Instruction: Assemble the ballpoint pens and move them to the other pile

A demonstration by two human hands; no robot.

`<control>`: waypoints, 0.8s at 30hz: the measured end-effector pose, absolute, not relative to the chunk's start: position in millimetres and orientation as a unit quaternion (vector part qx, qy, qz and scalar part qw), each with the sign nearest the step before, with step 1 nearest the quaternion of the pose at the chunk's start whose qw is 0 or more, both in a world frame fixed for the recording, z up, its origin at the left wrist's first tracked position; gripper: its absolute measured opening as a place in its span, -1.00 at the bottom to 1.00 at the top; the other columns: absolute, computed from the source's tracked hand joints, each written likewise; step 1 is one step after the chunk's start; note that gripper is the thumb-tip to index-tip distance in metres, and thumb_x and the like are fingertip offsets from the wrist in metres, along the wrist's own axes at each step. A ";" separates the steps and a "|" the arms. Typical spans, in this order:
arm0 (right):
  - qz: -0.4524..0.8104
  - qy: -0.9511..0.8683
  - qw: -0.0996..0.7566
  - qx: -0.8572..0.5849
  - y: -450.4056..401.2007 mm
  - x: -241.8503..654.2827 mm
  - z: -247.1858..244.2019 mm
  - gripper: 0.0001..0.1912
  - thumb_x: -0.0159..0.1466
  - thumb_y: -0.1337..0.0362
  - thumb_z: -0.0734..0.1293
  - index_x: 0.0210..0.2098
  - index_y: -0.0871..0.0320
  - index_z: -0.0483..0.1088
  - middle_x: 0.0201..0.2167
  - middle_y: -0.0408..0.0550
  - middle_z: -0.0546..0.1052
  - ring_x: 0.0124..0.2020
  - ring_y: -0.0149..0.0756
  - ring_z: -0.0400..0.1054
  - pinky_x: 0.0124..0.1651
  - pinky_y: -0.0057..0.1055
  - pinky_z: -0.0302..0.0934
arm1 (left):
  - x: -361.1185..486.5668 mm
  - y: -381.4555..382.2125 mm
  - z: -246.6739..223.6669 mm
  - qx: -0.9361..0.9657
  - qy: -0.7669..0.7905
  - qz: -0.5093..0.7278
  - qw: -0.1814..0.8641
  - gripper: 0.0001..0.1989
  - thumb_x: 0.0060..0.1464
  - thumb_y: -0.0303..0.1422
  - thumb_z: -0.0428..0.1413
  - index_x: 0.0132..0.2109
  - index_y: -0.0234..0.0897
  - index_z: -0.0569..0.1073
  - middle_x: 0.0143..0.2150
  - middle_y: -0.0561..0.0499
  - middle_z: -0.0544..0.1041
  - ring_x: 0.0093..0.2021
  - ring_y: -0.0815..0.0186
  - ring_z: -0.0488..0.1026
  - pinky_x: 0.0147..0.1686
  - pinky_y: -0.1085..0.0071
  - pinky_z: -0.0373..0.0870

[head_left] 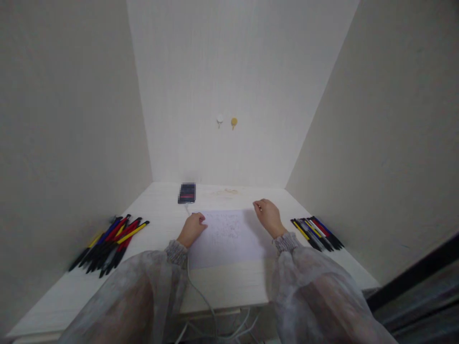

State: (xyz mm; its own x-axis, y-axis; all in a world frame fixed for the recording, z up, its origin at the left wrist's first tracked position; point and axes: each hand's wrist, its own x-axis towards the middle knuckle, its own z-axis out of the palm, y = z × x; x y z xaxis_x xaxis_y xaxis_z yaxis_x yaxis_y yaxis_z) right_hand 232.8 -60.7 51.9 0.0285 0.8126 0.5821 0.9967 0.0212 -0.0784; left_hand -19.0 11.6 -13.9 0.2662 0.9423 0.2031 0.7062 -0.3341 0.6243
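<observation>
A sheet of white paper (247,246) with faint dark marks lies on the white desk. At its left edge rests my left hand (192,229), fingers loosely curled, with a gap between thumb and forefinger and nothing visible in it. My right hand (268,216) hovers by the paper's upper right corner, its fingers drawn together in a pinch. Whether something small sits between those fingertips cannot be made out. Sheer sleeves with gathered grey cuffs cover both forearms.
A heap of coloured pens (111,241) lies at the left, and a row of similar pens (317,233) at the right. Behind the paper is a phone (187,193) on a white cable (201,292). Two hooks (234,122) hang on the back wall; panels flank the desk.
</observation>
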 end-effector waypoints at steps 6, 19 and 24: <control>-0.117 -0.745 0.283 -0.593 -31.9 156.9 11.7 -0.73 0.20 0.28 0.10 -0.45 0.16 0.39 -0.49 -0.04 0.42 -0.39 -0.35 0.26 -0.31 -0.48 0.05 | -17.4 8.3 -8.3 0.766 0.544 0.270 0.210 -0.83 -0.21 -0.50 0.10 -0.34 -0.37 0.36 -0.40 0.00 0.39 -0.37 0.37 0.32 -0.31 0.45 0.22; -0.057 -0.754 0.333 -0.564 -27.7 166.9 -4.4 -0.69 0.18 0.23 0.06 -0.43 0.20 0.39 -0.48 -0.05 0.43 -0.42 -0.35 0.27 -0.32 -0.47 0.10 | -38.7 -14.6 18.2 0.771 0.574 0.262 0.091 -0.81 0.00 -0.36 -0.04 -0.24 -0.33 0.38 -0.22 -0.09 0.37 -0.22 0.30 0.33 -0.19 0.41 0.21; -0.046 -0.764 0.331 -0.551 -34.2 163.9 -1.3 -0.68 0.18 0.21 0.07 -0.42 0.19 0.38 -0.46 -0.04 0.43 -0.41 -0.34 0.28 -0.32 -0.46 0.11 | -106.3 -24.0 34.5 0.731 0.665 0.156 -0.023 -0.79 0.01 -0.39 -0.06 -0.21 -0.36 0.37 -0.19 -0.17 0.34 -0.16 0.22 0.32 -0.21 0.36 0.21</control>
